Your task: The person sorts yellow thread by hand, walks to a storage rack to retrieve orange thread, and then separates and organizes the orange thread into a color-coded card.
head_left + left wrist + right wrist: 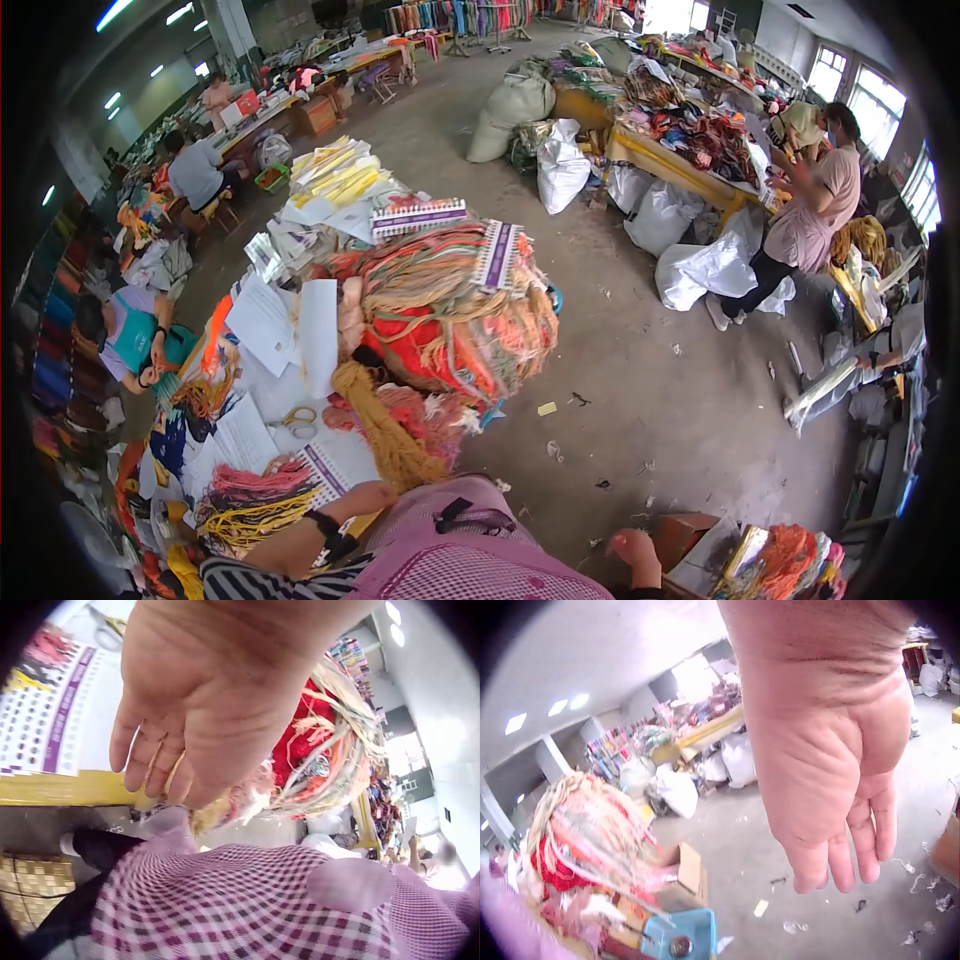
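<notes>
My left hand (368, 498) is near the front edge of the table, at the purple-striped sample card (322, 470). In the left wrist view the same hand (202, 712) has its fingers extended and holds nothing. Close to it lie a mustard yarn hank (392, 430), pink and yellow yarn skeins (255, 500) and scissors (297, 420). Out to the side, over the floor, is my right hand (632, 548). The right wrist view shows that hand (832, 772) with its fingers hanging loose and nothing in them.
A big heap of mixed yarn (450, 310) bears more sample cards (420, 218). Papers (262, 325) cover the table's left part. A box of yarn (690, 540) stands low at the right, and a blue basket (697, 930) by the table. White sacks (562, 165) and several people are farther off.
</notes>
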A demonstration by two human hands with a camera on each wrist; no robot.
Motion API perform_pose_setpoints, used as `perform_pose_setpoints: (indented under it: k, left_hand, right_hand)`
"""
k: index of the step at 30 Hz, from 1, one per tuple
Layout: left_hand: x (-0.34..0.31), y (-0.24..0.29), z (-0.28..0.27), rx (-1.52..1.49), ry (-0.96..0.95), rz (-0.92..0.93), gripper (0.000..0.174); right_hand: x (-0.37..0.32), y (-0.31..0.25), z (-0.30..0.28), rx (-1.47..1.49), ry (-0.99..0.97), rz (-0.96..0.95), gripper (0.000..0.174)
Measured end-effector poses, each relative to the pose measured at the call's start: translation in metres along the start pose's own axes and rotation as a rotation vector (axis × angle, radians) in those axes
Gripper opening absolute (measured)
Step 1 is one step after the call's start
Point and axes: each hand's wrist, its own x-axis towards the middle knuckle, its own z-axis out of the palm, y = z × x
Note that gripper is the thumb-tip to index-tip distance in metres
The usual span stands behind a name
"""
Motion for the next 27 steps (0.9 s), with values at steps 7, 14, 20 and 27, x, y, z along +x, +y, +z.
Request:
perform_pose_setpoints:
  k: [7, 14, 20, 27]
  left_hand:
    - [0.152, 0.072, 0.002, -0.051, -0.051, 0.273, 0.03]
    - [0.271, 0.067, 0.057, -0.069, -0.134, 0.299, 0.018]
    - [0.293, 0.08, 0.125, -1.186, -0.474, -0.638, 0.034]
    - [0.345, 0.196, 0.11, -0.391, 0.038, -0.35, 0.045]
  right_hand:
    - [0.188, -0.052, -0.143, 0.155, 0.334, -0.084, 0.025]
    - [0.28, 0.096, -0.177, -0.114, -0.11, 0.178, 0.037]
    - [0.295, 0.117, -0.231, -0.645, -0.193, -0.048, 0.018]
    - [0.601, 0.166, -0.416, -1.037, -0.589, 0.213, 0.016]
